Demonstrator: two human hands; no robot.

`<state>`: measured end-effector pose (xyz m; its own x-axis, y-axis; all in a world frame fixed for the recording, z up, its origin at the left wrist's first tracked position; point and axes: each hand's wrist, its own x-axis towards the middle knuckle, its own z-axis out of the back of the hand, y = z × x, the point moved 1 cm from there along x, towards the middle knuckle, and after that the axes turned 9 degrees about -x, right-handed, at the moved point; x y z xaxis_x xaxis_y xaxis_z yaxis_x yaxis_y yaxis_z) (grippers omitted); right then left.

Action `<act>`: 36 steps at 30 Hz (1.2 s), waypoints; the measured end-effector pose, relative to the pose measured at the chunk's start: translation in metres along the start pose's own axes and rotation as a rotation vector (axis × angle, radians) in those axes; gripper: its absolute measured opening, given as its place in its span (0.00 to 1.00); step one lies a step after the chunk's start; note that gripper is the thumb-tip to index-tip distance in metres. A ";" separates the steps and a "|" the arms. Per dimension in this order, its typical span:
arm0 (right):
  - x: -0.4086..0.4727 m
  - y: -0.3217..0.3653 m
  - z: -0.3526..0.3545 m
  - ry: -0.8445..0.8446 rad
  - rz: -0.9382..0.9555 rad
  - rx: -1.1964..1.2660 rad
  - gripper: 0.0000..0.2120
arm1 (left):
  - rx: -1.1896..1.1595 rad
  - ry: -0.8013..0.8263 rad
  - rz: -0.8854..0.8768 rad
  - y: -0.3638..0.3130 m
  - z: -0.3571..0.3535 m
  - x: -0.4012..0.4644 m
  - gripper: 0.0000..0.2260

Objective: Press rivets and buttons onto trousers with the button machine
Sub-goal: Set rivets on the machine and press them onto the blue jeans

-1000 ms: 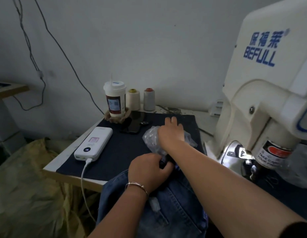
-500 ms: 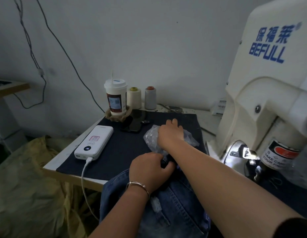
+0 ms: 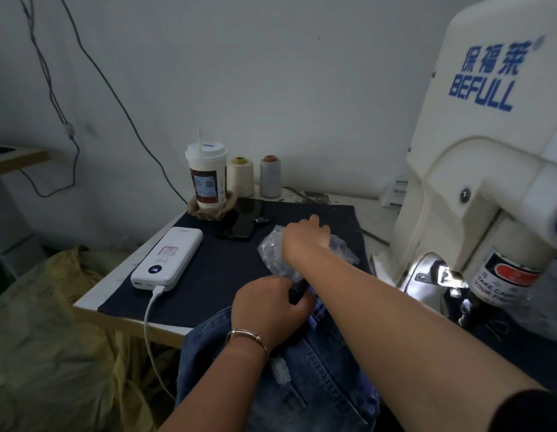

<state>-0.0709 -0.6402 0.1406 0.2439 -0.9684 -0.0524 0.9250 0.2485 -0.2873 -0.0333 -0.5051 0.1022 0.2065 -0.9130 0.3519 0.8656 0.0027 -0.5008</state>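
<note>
While clutching faded denim trousers (image 3: 305, 391), left hand (image 3: 268, 310); right hand (image 3: 307, 240), fingers hidden, in crinkled clear bag (image 3: 272, 254).

Power bank (image 3: 167, 259), lidded cup (image 3: 206, 177), two thread cones (image 3: 239, 176), phone (image 3: 241, 222).

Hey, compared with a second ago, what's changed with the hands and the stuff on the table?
Almost nothing. The right hand stays in the clear plastic bag, and the left hand keeps gripping the jeans. Power bank, cup and thread spools haven't moved.
</note>
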 end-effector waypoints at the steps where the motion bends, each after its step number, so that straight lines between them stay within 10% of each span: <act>1: 0.000 -0.002 -0.001 -0.011 -0.006 0.015 0.25 | -0.001 -0.004 -0.003 0.000 0.000 0.000 0.21; 36: 0.000 -0.006 -0.011 -0.078 0.028 0.113 0.25 | 0.050 0.008 -0.019 -0.001 0.000 0.001 0.21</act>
<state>-0.0801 -0.6419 0.1321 0.2877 -0.9576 0.0174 0.9435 0.2803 -0.1765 -0.0334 -0.5060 0.1034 0.1864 -0.9163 0.3544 0.8909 0.0056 -0.4541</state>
